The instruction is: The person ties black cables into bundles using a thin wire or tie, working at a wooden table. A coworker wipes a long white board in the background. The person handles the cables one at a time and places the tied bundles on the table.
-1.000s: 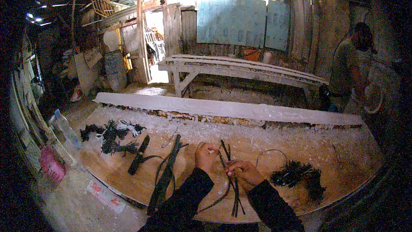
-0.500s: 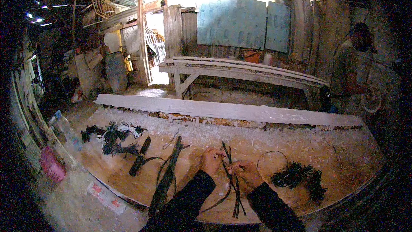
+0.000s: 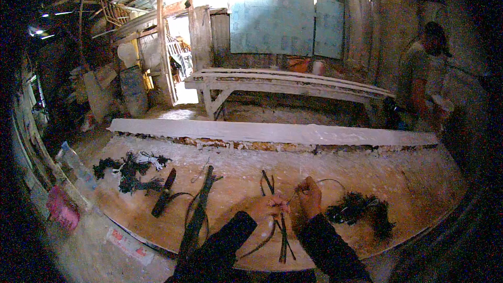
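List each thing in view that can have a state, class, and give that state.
Left hand: closed on dark strips
Right hand: curled shut; contents unclear
Dark strips: crossed, gripped
Long dark bundle: lying flat
Short dark piece: lying flat
Left dark pile: tangled
Right dark pile: tangled
Doorway: open
Clear bottle: slanted in view, contents unclear

No txt legible: red-printed white wrapper [image 3: 129, 245], lower L, too blurry; faint marks on blue panel [image 3: 272, 25] unclear.

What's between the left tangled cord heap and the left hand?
Head view: on the tabletop, a narrow dark piece, then a bundle of long dark strips nearer the left hand.
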Motion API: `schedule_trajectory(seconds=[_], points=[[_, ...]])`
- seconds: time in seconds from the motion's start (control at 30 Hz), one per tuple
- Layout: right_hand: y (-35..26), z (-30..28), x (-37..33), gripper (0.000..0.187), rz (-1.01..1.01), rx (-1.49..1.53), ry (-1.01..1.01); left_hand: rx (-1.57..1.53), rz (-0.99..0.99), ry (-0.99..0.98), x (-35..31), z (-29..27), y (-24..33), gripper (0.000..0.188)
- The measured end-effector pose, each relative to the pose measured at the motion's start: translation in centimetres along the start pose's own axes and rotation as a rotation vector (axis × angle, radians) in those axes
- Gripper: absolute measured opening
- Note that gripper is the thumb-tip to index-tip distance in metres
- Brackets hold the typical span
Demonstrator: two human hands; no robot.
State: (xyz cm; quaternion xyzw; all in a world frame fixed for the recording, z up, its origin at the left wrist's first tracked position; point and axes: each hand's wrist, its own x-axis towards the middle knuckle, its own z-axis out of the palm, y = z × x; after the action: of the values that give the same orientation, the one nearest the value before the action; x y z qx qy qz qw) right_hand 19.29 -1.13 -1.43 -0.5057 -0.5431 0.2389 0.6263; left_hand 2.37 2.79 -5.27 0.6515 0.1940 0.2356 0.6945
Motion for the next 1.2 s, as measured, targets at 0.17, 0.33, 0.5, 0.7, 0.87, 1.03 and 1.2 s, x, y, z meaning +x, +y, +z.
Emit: schedule_trajectory(seconds=[0.17, 0.33, 0.5, 0.7, 0.87, 1.03, 1.2], points=[[-0.9, -0.2, 0.0, 0.015, 0.002, -0.232, 0.017, 0.288, 0.289, 0.15, 0.6, 1.5, -0.1, 0.013], [0.2, 0.2, -0.2, 0.008, -0.053, -0.262, 0.134, 0.361, 0.302, 0.123, 0.8, 0.5, 0.0, 0.013], [2.3, -0.3, 0.8, 0.007, -0.132, -0.522, 0.143, 0.209, 0.222, 0.403, -0.3, -0.5, 2.5, 0.013], [0.7, 0.7, -0.2, 0.011, 0.159, 0.114, 0.069, 0.093, 0.337, 0.845, -1.0, -1.2, 3.9, 0.011], [-0.9, 0.6, -0.7, 0.01, 0.222, 0.109, -0.058, 0.163, 0.296, 0.945, -0.7, -2.4, 2.7, 0.007], [0.2, 0.9, -0.3, 0.011, 0.137, -0.042, -0.077, 0.549, 0.436, 1.013, -0.7, -2.6, 1.9, 0.007], [-1.6, 1.0, -0.7, 0.012, 0.306, 0.141, -0.037, 0.592, 0.379, 1.141, 0.1, -2.3, 0.9, 0.008]])
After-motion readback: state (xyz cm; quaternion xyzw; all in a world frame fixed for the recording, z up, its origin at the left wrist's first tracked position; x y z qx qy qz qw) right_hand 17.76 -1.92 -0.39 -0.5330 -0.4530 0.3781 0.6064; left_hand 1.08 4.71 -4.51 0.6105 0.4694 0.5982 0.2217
